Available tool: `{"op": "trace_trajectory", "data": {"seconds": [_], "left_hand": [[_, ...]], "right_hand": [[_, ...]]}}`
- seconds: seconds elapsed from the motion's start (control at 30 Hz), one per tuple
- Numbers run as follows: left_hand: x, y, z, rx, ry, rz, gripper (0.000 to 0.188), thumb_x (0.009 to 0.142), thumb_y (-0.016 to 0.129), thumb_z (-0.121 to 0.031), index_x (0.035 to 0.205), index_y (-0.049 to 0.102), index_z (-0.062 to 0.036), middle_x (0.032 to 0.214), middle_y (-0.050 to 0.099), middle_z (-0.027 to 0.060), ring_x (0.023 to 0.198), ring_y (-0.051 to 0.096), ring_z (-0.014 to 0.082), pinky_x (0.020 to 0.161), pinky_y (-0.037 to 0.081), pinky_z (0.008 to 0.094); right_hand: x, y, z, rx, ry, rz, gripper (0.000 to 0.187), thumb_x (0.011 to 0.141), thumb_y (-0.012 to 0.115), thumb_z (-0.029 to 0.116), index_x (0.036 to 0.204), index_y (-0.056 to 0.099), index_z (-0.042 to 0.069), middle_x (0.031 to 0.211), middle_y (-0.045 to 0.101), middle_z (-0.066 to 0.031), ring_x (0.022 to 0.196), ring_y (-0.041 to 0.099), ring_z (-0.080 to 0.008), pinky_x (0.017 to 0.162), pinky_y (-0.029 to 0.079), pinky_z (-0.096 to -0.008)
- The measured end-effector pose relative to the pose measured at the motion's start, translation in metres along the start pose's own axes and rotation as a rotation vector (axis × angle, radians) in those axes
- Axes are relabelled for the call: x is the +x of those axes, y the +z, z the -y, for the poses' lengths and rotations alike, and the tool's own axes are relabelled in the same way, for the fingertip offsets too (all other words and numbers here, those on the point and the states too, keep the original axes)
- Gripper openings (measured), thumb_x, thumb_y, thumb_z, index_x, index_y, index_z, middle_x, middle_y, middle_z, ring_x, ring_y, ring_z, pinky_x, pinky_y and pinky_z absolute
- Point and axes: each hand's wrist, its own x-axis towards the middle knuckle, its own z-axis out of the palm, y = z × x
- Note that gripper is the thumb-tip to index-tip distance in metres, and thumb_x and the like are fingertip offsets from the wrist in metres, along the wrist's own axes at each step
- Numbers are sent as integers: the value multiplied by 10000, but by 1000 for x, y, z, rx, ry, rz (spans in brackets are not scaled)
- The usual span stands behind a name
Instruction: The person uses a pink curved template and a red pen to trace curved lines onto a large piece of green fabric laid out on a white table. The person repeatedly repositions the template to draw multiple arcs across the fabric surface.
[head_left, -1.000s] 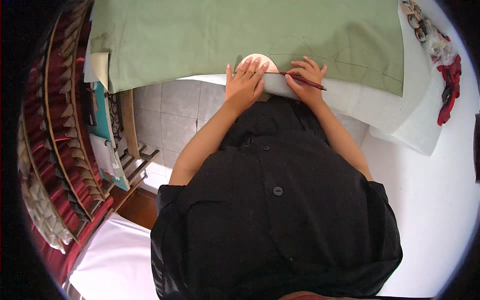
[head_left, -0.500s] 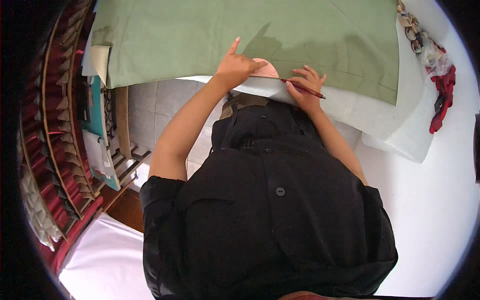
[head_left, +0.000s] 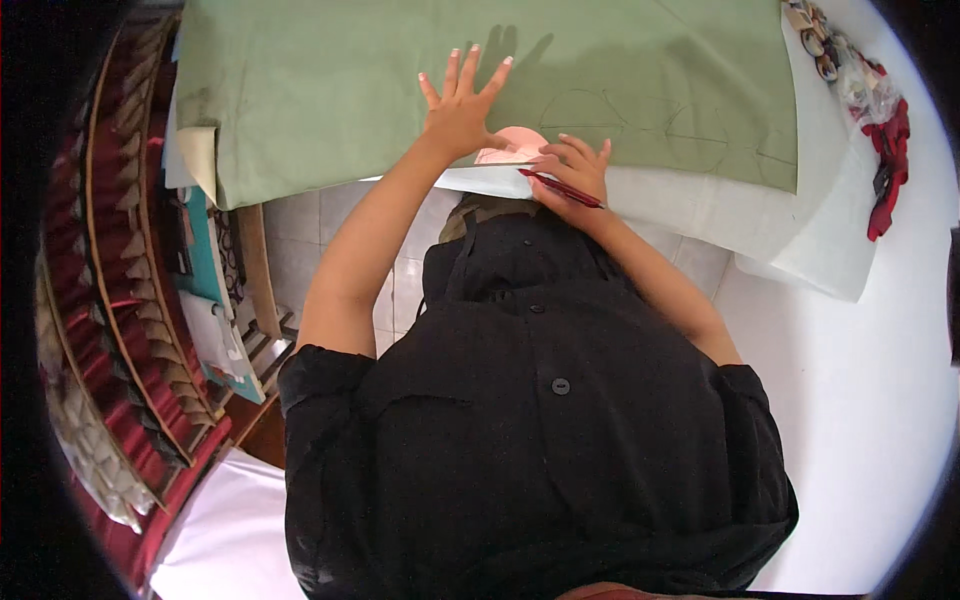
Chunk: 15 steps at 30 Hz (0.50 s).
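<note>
A green sheet of material (head_left: pixel 330 90) lies on the table with its near edge toward me. On that edge rests a small pink round-topped template (head_left: pixel 512 146). My left hand (head_left: pixel 462 118) is spread over the green sheet, its thumb at the template's left part. Against the template's right side are the fingertips of my right hand (head_left: pixel 580 175). A dark red pen (head_left: pixel 566 188) is held in that hand, its tip pointing left, just below the template. Thin drawn curves and a line (head_left: pixel 625 125) run across the green sheet to the right.
White sheeting (head_left: pixel 690 200) shows from under the green material. Tape rolls (head_left: pixel 815 45), a clear plastic bag (head_left: pixel 868 95) and red cloth (head_left: pixel 888 180) lie at the far right. To the left stand a teal board (head_left: pixel 205 240) and a dark red curtain (head_left: pixel 120 330).
My left hand has gone from a pointing shape to spread fingers. My right hand has moved left with the pen, up to the template, which sits slightly further left.
</note>
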Motion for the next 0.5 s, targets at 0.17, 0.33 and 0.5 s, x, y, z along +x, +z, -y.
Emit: {"op": "trace_trajectory", "data": {"seconds": [0.17, 0.33, 0.5], "left_hand": [[10, 6, 7, -6, 36, 13, 1250, 495, 740, -742, 1511, 120, -358, 1572, 60, 172, 1440, 50, 420, 1000, 132, 775], [13, 18, 17, -136, 106, 74, 1227, 509, 732, -739, 1509, 134, -353, 1572, 116, 134, 1427, 125, 425, 977, 163, 786], [13, 21, 18, -93, 142, 56, 1161, 554, 737, -690, 1504, 160, -354, 1563, 188, 84, 1412, 179, 425, 950, 202, 795]], "right_hand": [[4, 13, 14, 25, 0, -45, 210, 705, 774, 270, 892, 693, 222, 1085, 628, 48, 1191, 517, -247, 1018, 76, -701], [2, 25, 27, 22, 17, -41, 199, 700, 782, 274, 875, 702, 222, 1089, 621, 52, 1193, 516, -242, 1021, 73, -704], [9, 41, 37, -1, 32, -97, 213, 677, 791, 262, 874, 710, 252, 1080, 615, 66, 1194, 509, -227, 1023, 100, -689]]}}
